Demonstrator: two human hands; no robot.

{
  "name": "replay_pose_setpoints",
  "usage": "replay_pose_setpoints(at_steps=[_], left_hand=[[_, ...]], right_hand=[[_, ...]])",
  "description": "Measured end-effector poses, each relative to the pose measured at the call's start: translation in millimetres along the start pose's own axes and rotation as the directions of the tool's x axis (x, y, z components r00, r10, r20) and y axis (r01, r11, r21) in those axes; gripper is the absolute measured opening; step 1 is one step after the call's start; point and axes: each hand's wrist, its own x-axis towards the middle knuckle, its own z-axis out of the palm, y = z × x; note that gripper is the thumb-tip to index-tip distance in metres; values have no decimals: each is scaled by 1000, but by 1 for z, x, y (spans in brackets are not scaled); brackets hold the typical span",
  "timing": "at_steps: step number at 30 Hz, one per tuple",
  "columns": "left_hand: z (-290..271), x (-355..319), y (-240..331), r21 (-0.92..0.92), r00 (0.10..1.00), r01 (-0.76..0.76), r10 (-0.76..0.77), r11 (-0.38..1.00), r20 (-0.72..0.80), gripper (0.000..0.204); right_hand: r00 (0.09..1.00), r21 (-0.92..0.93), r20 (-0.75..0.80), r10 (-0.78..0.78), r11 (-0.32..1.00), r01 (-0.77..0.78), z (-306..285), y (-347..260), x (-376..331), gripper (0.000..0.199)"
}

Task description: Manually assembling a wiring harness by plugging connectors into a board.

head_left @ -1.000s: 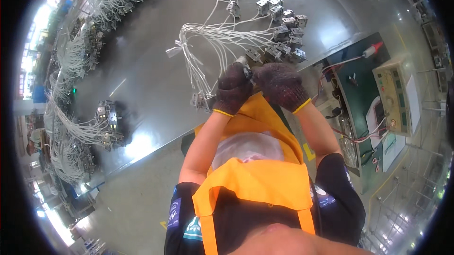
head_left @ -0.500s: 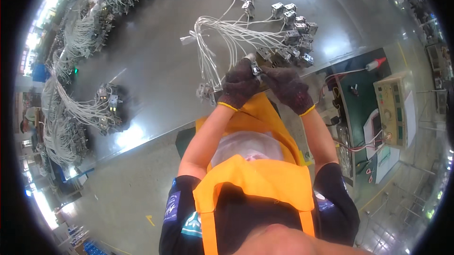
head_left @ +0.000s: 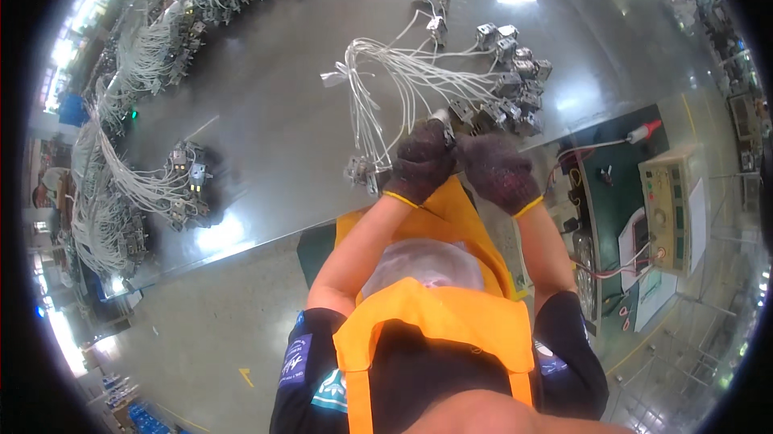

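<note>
Both hands wear dark knitted gloves with yellow cuffs and meet at the table's near edge. My left hand [head_left: 424,162] is closed around a small metal connector [head_left: 448,133], whose upper end shows above the fingers. Right beside it, my right hand [head_left: 499,174] is closed, its fingertips close against the connector; what they grip is hidden. A bundle of white wires [head_left: 386,57], tied at its left, fans out beyond the hands. Several metal connectors [head_left: 525,80] cluster at the wire ends on the right, others [head_left: 362,174] lie just left of my left hand.
More wire bundles [head_left: 141,72] pile up along the left side of the grey metal table [head_left: 274,112]. A smaller bundle's connectors [head_left: 189,180] lie nearer. At right, a green-topped stand [head_left: 600,192] holds a beige instrument box [head_left: 670,200], leads and a red clip [head_left: 648,130].
The whole view has shifted a little. My hands have come slightly nearer my body, and the right fingers have curled lower beside the connector, which the gloves now cover more.
</note>
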Motion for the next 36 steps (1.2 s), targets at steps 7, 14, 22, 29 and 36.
replay_pose_setpoints(at_steps=[7,14,22,29,36], left_hand=[[-23,-10,30,145,997,-59,64,988,-35,58],[-80,-68,1,464,976,-216,180,859,121,55],[-53,-70,-19,455,999,-31,36,890,-2,43],[-67,-30,11,246,998,-55,58,968,-7,65],[-55,-12,-16,188,994,-25,5,982,106,77]], right_hand=[[933,241,-346,-100,951,192,21,15,-9,23],[995,723,71,76,683,-104,35,-7,-11,45],[953,428,-289,-89,879,211,75,-12,11,64],[943,489,-323,78,867,95,83,-4,20,62],[984,913,11,177,401,-82,61,-18,26,64]])
